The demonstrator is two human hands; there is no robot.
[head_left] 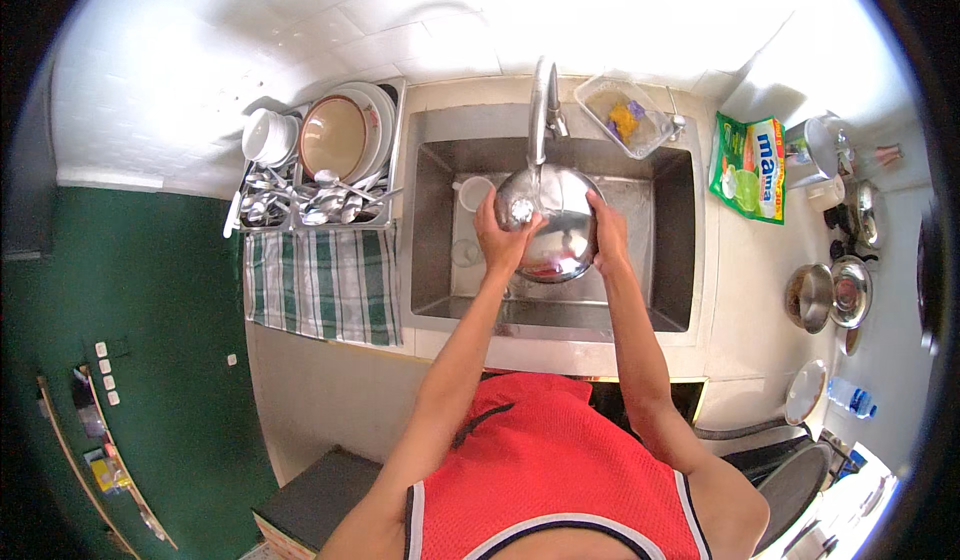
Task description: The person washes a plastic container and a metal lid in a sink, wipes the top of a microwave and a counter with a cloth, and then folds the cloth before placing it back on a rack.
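Over the sink (pixel 680 250) I hold a shiny round steel bowl (pixel 565 225) directly beneath the curved faucet (pixel 541 110). Its rounded side seems to face up, and water appears to land on it near the far left. My left hand (pixel 503 238) grips the bowl's left side, thumb lying across the surface. On the opposite side, my right hand (pixel 612 232) is closed around the edge, most of its fingertips out of sight. A white cup (pixel 473 194) lies in the basin left of the bowl, with a small clear dish (pixel 466 253) nearer me.
Left of the sink stands a rack with plates (pixel 335 138), white bowls (pixel 268 138) and cutlery (pixel 325 203), above a striped cloth (pixel 325 285). A plastic tub (pixel 625 118) sits behind the basin. A green pouch (pixel 748 168) and metal pots (pixel 810 298) stand to the right.
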